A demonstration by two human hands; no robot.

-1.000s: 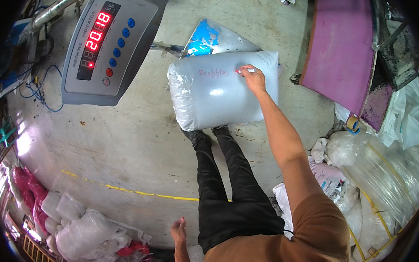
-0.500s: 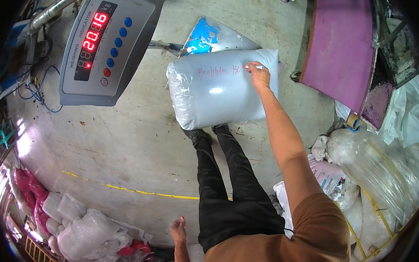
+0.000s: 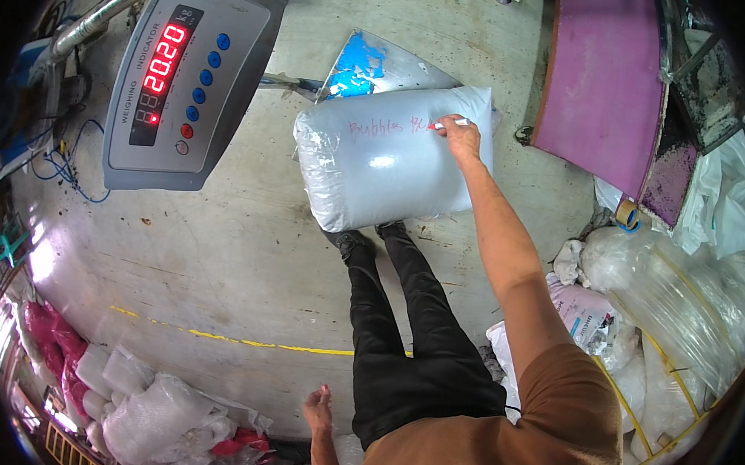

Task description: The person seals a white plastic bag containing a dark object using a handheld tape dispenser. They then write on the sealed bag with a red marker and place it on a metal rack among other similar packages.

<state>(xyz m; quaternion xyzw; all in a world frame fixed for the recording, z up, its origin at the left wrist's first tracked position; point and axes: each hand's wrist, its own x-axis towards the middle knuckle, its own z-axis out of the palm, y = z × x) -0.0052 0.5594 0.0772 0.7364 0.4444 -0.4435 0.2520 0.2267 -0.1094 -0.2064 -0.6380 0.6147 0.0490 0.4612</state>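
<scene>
My right hand [image 3: 461, 141] is closed around a white marker [image 3: 462, 121] with a red tip. The tip rests on the upper face of a plump, pale plastic-wrapped sack [image 3: 393, 178], at the end of a line of red handwriting. The sack sits on a metal platform [image 3: 408, 71] with flaking blue film, just beyond my feet. Low in the view, my left hand [image 3: 317, 408] hangs beside my hip, its fingers drawn together. A tiny reddish spot shows at their tips, too small to name.
A grey weighing indicator [image 3: 190, 85] with lit red digits stands at upper left. A purple panel [image 3: 607, 93] leans at upper right. Clear plastic bags [image 3: 667, 293] pile up on the right, and bubble-wrapped bundles [image 3: 156, 415] lie at lower left. A yellow line [image 3: 255, 342] crosses the floor.
The marker has moved slightly, and the red writing runs a little further right. The indicator's lit digits differ. My left hand has stayed where it was.
</scene>
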